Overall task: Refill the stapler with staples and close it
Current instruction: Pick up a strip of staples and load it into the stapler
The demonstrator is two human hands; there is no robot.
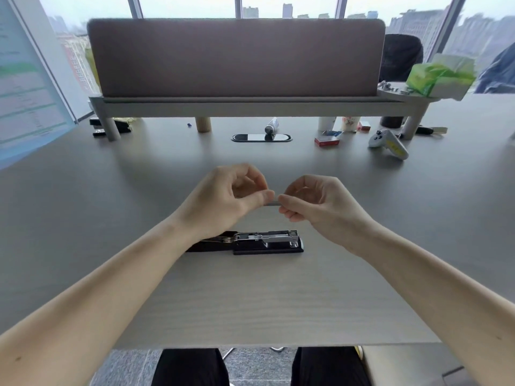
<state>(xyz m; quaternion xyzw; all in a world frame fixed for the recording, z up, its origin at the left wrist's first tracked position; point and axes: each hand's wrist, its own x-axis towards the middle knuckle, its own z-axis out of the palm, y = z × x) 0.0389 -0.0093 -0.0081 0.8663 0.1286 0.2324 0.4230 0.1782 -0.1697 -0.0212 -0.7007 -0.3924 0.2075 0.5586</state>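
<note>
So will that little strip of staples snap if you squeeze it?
Probably, if bent. The staple strip is thin, and both the left hand and right hand pinch its ends with fingertips only, so it is likely light. It looks stiff, staying straight between them above the open stapler.

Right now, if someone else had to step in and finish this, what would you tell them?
Left hand and right hand: both pinch one staple strip between fingertips, held above the desk.
Stapler: lies on the desk below the hands, opened flat, metal channel facing up.
Red staple box: far right of the desk.
Done: stapler opened, strip picked up.
Left: lay the strip in the channel, close the stapler.
</note>
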